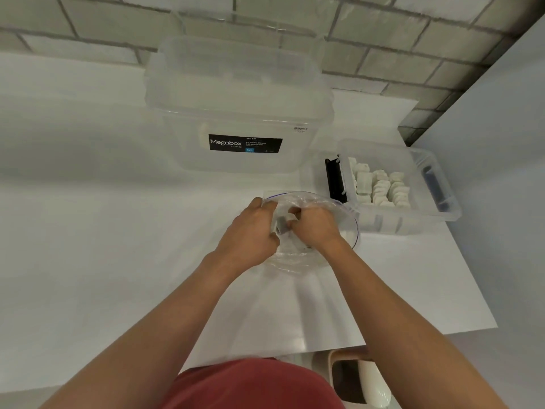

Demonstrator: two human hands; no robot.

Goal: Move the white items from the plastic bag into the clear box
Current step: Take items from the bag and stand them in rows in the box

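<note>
Left hand (250, 228) grips the plastic bag (298, 259) rim; right hand (314, 225) is inside, fingers curled, hold unclear. White items (380, 187) fill the clear box (383, 224) nearby.

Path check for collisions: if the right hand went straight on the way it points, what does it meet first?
Likely the left hand: the right hand points up-left into the plastic bag, and the left fingers gripping the bag's rim lie just ahead. Depth is unclear.

From the plastic bag (298, 261) you have open passage rightward over the low rim of the clear box (407, 228). Straight ahead the tall storage box (236, 98) blocks you; leftward, the table (88, 231) gives room.
</note>
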